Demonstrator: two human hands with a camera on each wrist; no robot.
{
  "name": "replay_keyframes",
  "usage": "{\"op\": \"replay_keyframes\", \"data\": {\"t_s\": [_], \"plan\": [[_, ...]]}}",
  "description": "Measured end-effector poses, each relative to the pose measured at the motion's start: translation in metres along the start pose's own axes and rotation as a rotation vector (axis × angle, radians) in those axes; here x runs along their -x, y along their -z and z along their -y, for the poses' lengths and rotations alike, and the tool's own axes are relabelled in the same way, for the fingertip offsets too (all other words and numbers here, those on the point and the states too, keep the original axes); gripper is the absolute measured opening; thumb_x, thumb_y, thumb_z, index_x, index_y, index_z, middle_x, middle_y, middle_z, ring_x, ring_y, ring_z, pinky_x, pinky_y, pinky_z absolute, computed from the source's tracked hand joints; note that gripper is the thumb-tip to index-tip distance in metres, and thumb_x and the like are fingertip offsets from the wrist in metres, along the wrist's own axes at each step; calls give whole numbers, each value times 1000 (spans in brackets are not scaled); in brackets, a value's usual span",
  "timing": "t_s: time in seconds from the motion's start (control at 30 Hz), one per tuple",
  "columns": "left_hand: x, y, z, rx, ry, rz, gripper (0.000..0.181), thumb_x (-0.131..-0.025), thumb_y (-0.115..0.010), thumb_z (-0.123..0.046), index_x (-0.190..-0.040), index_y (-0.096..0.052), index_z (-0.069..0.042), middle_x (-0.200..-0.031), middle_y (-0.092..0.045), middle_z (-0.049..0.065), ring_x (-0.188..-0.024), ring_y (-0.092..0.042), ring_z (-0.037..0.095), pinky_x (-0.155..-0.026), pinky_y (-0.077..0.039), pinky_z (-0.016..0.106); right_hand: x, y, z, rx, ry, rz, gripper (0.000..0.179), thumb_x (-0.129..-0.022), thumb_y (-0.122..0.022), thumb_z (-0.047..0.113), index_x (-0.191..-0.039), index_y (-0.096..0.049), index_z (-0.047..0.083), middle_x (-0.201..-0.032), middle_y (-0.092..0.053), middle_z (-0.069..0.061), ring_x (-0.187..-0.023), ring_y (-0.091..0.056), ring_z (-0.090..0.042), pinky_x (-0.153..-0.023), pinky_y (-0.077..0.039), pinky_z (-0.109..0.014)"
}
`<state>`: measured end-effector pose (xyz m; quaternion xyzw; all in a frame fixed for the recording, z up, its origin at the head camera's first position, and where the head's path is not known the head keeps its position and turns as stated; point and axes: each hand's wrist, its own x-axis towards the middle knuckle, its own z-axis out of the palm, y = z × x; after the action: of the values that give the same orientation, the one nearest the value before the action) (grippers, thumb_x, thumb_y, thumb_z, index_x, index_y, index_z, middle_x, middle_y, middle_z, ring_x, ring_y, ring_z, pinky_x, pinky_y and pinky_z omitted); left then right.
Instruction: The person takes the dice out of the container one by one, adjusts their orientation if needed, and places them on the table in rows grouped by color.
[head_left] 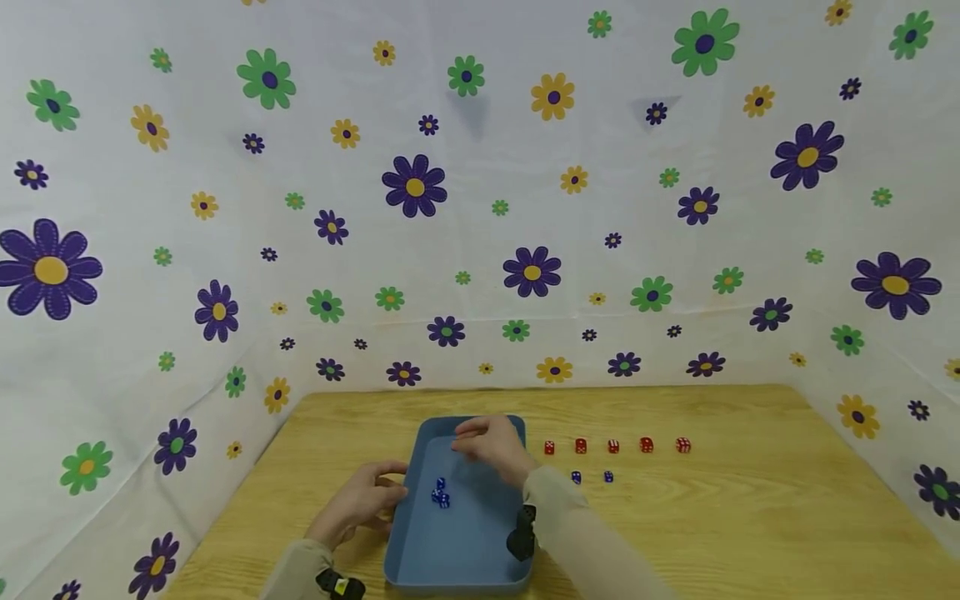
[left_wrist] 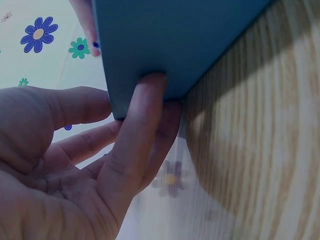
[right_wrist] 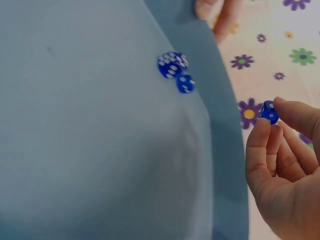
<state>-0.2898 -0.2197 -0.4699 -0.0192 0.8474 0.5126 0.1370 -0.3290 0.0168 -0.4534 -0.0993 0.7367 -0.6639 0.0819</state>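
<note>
My right hand (head_left: 491, 446) is above the far part of a blue tray (head_left: 465, 550). Between thumb and fingertips it pinches a small blue die (right_wrist: 269, 112) with white pips, clearest in the right wrist view. Three more blue dice (head_left: 440, 498) sit close together on the tray floor, left of the middle. At the tray's left side, my left hand (head_left: 363, 504) holds the edge. The left wrist view shows its thumb (left_wrist: 82, 106) at the rim and a finger (left_wrist: 137, 120) against the tray's surface.
Right of the tray, several red dice (head_left: 613, 447) form a row on the wooden table (head_left: 750, 508). Two blue dice (head_left: 608, 477) lie nearer than that row, close to my right forearm. White flowered cloth (head_left: 480, 225) hangs behind the table and at both sides.
</note>
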Motion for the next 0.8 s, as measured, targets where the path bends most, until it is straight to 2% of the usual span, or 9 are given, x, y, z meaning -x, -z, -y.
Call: {"op": "replay_keyframes", "data": {"t_s": [0.17, 0.4, 0.57, 0.7, 0.8], "plan": [[2, -1, 1, 21, 14, 3, 46, -94, -58, -3, -139, -50, -3, -112, -63, 20, -87, -66, 24, -59, -59, 39, 6, 21, 8, -7, 14, 7, 29, -89, -70, 7, -115, -67, -4, -111, -69, -18, -100, -69, -32, -87, -58, -42], [-3, -3, -2, 26, -4, 3, 45, -95, -57, -6, -140, -50, -3, -112, -63, 20, -85, -65, 24, -57, -58, 38, 17, 53, 13, 32, -1, -42, 29, -90, -69, 10, -116, -68, -1, -115, -69, -17, -100, -69, -27, -87, -58, -37], [-4, -5, -2, 15, -20, -7, 45, -95, -58, -5, -140, -51, -3, -114, -61, 21, -89, -64, 25, -60, -60, 40, 32, 76, 15, 43, -20, -62, 30, -90, -70, 11, -118, -67, 0, -118, -68, -18, -101, -68, -25, -91, -56, -42], [-3, -4, 1, -1, -13, -11, 46, -95, -58, -6, -140, -50, -2, -117, -61, 22, -91, -65, 25, -62, -60, 40, 44, 95, 13, 66, -34, -86, 32, -90, -70, 12, -119, -67, 0, -116, -69, -16, -95, -69, -22, -90, -56, -43], [-2, -4, 3, -13, 4, -22, 46, -95, -58, -6, -140, -50, -3, -119, -60, 23, -93, -65, 25, -62, -60, 40, 51, 111, 8, 70, -42, -106, 35, -90, -70, 12, -122, -65, -1, -116, -69, -17, -96, -69, -23, -91, -56, -43]]}}
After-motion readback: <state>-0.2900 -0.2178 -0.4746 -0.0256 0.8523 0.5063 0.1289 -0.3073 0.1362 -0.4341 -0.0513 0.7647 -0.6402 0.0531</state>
